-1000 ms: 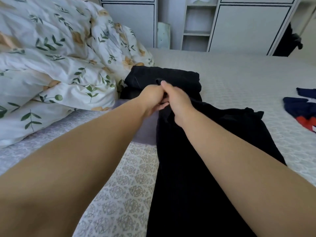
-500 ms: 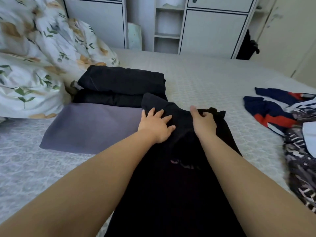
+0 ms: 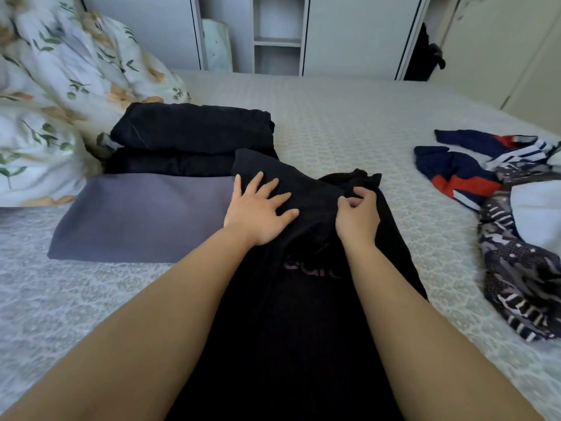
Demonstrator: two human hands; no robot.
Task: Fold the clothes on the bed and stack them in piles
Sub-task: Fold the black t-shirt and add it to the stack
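Bed (image 3: 349, 123) under clothes (image 3: 303, 314), duvet (image 3: 60, 95)

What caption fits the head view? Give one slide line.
Left hand flattens a black garment on the bed while the right hand pinches its top edge.

The big shirt (image 3: 303, 314) in the middle is black with faint purple letters. At ten o'clock lie a gray cloth (image 3: 136, 217) and black folded clothes (image 3: 191, 132). The blanket (image 3: 60, 95) is white with green leaves. At three o'clock, a blue, red and white top (image 3: 455, 171).
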